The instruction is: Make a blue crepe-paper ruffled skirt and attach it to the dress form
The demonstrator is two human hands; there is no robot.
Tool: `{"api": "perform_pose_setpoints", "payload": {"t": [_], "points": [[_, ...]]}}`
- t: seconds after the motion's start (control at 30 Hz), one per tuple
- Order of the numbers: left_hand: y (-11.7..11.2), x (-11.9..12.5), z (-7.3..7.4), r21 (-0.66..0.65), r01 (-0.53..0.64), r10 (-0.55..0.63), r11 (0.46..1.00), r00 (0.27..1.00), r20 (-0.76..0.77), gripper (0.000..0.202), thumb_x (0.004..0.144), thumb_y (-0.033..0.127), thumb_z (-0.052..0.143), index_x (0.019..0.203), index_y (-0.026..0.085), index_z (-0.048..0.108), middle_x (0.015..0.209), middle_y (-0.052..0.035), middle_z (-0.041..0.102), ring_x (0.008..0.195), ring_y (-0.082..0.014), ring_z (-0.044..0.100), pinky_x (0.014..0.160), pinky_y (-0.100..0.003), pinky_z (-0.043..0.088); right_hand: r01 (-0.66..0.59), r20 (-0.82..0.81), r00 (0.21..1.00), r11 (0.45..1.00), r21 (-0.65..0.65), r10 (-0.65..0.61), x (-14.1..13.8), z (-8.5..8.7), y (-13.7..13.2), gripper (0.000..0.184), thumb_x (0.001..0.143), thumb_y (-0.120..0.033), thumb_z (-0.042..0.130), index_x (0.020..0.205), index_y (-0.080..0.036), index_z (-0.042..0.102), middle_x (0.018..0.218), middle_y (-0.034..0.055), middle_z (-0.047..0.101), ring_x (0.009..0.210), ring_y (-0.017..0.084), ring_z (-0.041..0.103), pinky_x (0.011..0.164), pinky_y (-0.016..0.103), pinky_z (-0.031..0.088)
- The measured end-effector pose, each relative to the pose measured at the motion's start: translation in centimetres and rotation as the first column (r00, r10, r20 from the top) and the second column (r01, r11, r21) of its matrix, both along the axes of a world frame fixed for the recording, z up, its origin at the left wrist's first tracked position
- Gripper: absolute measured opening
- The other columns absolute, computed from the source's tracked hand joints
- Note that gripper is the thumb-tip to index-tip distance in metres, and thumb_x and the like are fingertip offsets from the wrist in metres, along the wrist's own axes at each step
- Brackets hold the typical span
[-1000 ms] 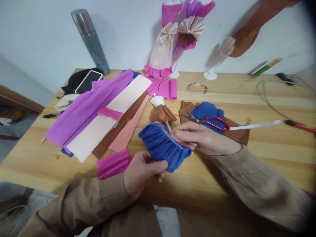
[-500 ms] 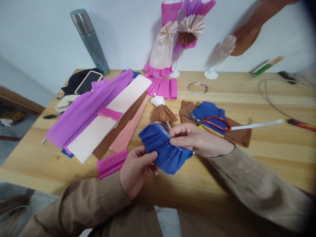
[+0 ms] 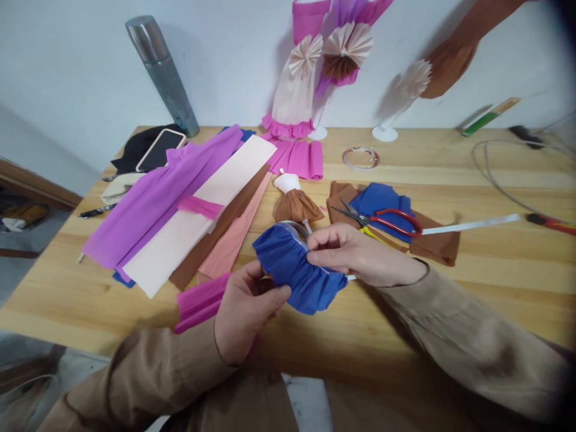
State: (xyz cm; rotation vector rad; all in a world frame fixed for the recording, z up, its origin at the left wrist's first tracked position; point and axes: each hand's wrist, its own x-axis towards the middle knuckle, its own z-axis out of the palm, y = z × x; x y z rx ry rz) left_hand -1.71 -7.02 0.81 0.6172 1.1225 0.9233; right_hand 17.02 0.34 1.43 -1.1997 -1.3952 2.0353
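A gathered strip of blue crepe paper (image 3: 299, 273), pleated along its upper edge, is held above the table between both hands. My left hand (image 3: 249, 306) pinches its lower left part between thumb and fingers. At the upper right edge, the thumb and fingertips of my right hand (image 3: 346, 252) press on the gathers. A pale strip runs along that top edge, and part of it is hidden by the right fingers. Just beyond the blue paper is a small doll-like figure (image 3: 294, 198) with a white top and brown skirt.
Scissors (image 3: 382, 221) with red handles lie on folded brown and blue paper at right. Crepe strips, including a purple one (image 3: 162, 198), cover the left side. Decorated stands (image 3: 294, 96), a bottle (image 3: 164, 78), a phone (image 3: 161, 151) and a ring (image 3: 360, 158) are farther back.
My left thumb has slid slightly right across the blue paper, and the left fingers have shifted their hold. My right hand keeps its pinch, almost in place.
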Motion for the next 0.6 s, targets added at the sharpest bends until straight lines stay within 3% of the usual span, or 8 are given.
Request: {"api": "perform_pose_setpoints", "payload": {"t": [0.13, 0.33, 0.5, 0.6], "points": [[0.2, -0.2, 1.0, -0.108, 0.098, -0.096, 0.989, 0.995, 0.021, 0.051, 0.056, 0.036, 0.084, 0.097, 0.015, 0.06, 0.059, 0.0056, 0.057, 0.035, -0.0038, 0.043, 0.032, -0.016, 0.023, -0.013, 0.019, 1.0, 1.0, 0.016, 0.013, -0.1, 0.2, 0.0, 0.035, 0.062, -0.038, 0.079, 0.059, -0.014, 0.054, 0.043, -0.0088, 0.043, 0.037, 0.001, 0.029, 0.035, 0.017, 0.018], [0.2, 0.3, 1.0, -0.265, 0.228, -0.196, 0.937, 0.97, 0.141, 0.042, 0.053, 0.034, 0.085, 0.077, 0.013, 0.057, 0.049, 0.0045, 0.056, 0.034, -0.0045, 0.045, 0.032, -0.015, 0.025, 0.004, 0.018, 1.0, 1.0, 0.01, -0.004, -0.3, 0.4, -0.2, 0.036, 0.062, -0.039, 0.079, 0.06, -0.013, 0.054, 0.044, -0.0089, 0.043, 0.038, 0.001, 0.03, 0.036, 0.017, 0.02], [0.1, 0.3, 0.4, -0.179, 0.267, -0.252, 0.947, 0.962, 0.102, 0.036, 0.057, 0.036, 0.082, 0.068, 0.009, 0.061, 0.05, -0.0024, 0.061, 0.041, -0.0078, 0.054, 0.041, -0.017, 0.041, -0.018, -0.01, 1.0, 1.0, 0.011, 0.018, -0.1, 0.2, -0.1, 0.036, 0.064, -0.04, 0.078, 0.061, -0.013, 0.054, 0.045, -0.0086, 0.043, 0.037, 0.001, 0.029, 0.036, 0.017, 0.018], [0.1, 0.0, 0.5, -0.137, 0.316, -0.31, 0.939, 0.949, 0.063, 0.042, 0.054, 0.033, 0.085, 0.079, 0.009, 0.062, 0.059, -0.0028, 0.064, 0.048, -0.0114, 0.058, 0.042, -0.02, 0.046, -0.026, -0.01, 1.0, 0.999, 0.04, 0.027, 0.0, 0.1, -0.1, 0.035, 0.065, -0.04, 0.077, 0.06, -0.013, 0.054, 0.046, -0.0078, 0.044, 0.037, 0.001, 0.03, 0.036, 0.017, 0.019]]}}
